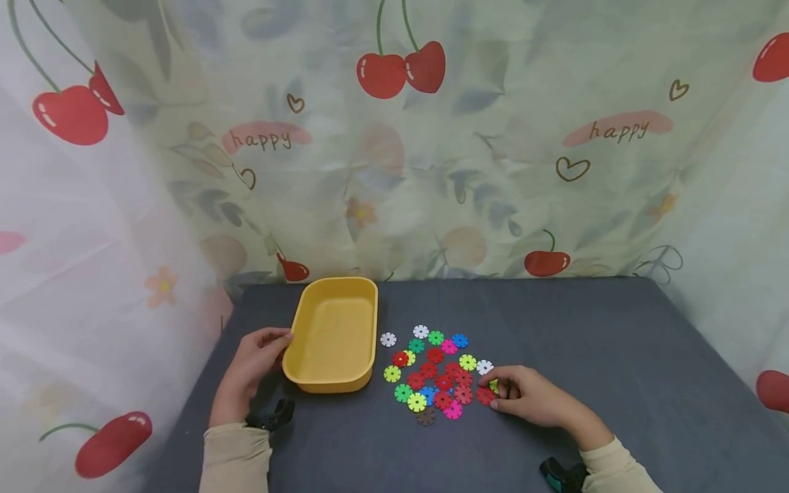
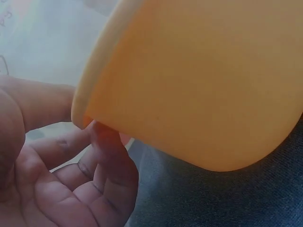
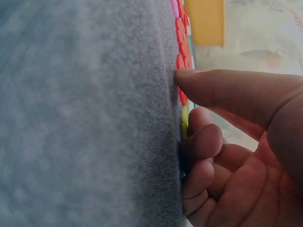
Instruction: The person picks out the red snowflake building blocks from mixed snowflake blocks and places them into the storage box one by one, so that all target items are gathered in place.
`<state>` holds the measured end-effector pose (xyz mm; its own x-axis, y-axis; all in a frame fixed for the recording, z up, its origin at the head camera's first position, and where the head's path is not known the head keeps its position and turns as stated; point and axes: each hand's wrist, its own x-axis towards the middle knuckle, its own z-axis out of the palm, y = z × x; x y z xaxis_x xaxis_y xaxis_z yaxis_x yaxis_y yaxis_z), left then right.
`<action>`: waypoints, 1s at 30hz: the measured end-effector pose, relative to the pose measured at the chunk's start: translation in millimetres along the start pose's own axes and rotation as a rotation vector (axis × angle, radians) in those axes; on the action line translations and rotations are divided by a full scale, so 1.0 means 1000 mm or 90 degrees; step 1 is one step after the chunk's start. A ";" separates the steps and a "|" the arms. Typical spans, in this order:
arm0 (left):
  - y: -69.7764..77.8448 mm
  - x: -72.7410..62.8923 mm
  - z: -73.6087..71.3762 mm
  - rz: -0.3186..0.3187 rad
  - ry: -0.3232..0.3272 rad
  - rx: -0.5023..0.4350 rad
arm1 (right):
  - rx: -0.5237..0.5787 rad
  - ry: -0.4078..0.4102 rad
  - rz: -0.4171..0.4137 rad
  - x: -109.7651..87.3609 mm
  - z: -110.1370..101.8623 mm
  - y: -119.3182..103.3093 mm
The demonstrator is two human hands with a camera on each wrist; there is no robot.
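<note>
Sleeves (image 1: 619, 472) flank roomy cloth (image 1: 401, 459); left grip (image 1: 248, 366) holds the tray's rim (image 1: 374, 329).

Tray (image 1: 333, 335): solid yellow. Notched discs (image 1: 444, 382): one flat colour each, mostly red, plus white, green, teal-green, neon yellow, blue, hot pink and a dark brown. Tabletop (image 1: 555, 329): plain dark blue-grey, fine speckled weave up close. Curtain (image 1: 425, 192): off-white, printed with glossy red cherries (image 1: 382, 75) on green stems (image 1: 379, 31), muted grey-blue leaves (image 1: 233, 213), orange-pink flowers (image 1: 161, 287), brown heart outlines (image 1: 572, 169), brown "happy" lettering (image 1: 619, 130) over pink smears (image 1: 659, 122). Sleeves (image 1: 236, 455): plain cream. Wrist gear (image 1: 271, 415): black, teal patch on the right one.
</note>
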<state>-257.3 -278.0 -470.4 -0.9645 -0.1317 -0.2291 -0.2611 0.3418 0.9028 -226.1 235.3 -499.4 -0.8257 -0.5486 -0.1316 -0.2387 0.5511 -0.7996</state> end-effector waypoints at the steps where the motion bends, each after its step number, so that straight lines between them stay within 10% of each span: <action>1: 0.000 0.000 0.000 -0.003 0.001 -0.002 | -0.002 0.000 0.002 0.000 0.000 0.000; 30: -0.006 0.004 -0.002 -0.027 -0.005 -0.050 | -0.020 0.042 0.016 0.001 0.004 -0.007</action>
<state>-259.2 -282.2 -475.5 -0.9531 -0.1365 -0.2702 -0.2977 0.2614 0.9182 -223.4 228.4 -496.8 -0.8633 -0.4921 -0.1121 -0.2320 0.5842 -0.7778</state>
